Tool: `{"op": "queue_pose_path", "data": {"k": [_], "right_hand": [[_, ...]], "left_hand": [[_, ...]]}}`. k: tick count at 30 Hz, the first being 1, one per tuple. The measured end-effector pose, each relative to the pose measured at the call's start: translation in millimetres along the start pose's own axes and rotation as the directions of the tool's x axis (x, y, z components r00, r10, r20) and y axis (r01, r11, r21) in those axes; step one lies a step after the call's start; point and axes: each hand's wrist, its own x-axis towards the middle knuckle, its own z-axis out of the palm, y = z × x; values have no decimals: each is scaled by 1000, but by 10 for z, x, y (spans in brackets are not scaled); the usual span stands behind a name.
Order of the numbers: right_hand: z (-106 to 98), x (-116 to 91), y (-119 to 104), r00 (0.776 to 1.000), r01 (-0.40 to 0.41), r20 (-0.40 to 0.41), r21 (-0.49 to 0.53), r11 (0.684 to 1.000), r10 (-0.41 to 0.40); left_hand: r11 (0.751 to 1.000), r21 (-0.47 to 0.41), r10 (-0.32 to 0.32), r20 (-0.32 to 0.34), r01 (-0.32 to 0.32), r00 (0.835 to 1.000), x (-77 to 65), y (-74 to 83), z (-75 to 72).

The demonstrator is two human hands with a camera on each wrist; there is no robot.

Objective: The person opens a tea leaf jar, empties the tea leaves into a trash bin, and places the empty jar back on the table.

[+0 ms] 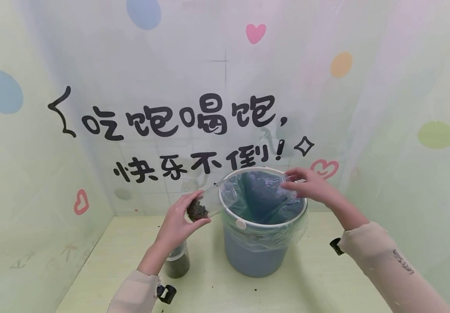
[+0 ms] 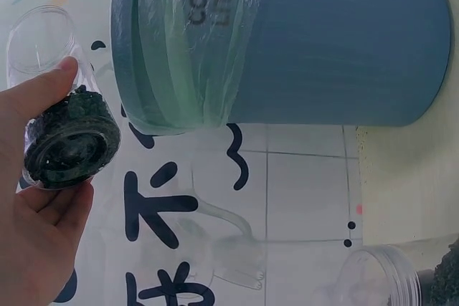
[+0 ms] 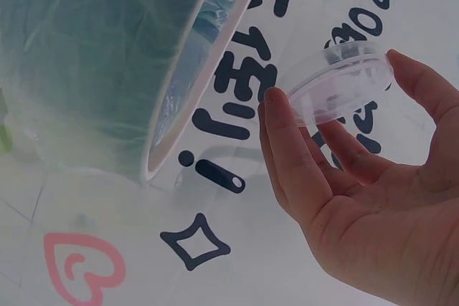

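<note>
gripping, between thumb and curled fingers of the left hand (image 1: 178,222), a clear jar (image 1: 216,201), tilted with its mouth toward a blue bin (image 1: 254,255) and overlapping the bin's left rim in the head view, with dark crumbly matter (image 1: 198,210) heaped at the base end; pinching, by thumb and fingertips of the right hand (image 1: 308,184), a clear round lid (image 3: 343,85), near the right part of the rim; between both hands, inside the bin, a translucent greenish liner (image 1: 264,191), folded down over the outside; below the left hand, upright on the pale table (image 1: 107,265) and partly hidden by the wrist, a second jar (image 1: 178,264) with dark contents; near the bin's foot, a dark speck (image 1: 255,290)
</note>
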Motion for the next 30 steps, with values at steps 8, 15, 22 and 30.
{"op": "queue_pose_path", "data": {"k": [8,15,22,30], "right_hand": [[-83,-47,112,1000,-3,8,13,1000,2],[-177,-102,247,1000,0,-4,7,1000,0],[-250,-153,394,999,-30,-27,-29,999,29],[-281,-174,522,999,-42,-30,-27,999,41]], "left_hand": [[1000,3,16,1,-16,1000,2,3,-11],[1000,1,15,2,-15,1000,1,-1,-12],[1000,-6,10,5,-10,1000,5,0,-16],[1000,-4,19,2,-19,1000,7,-18,-8]]}}
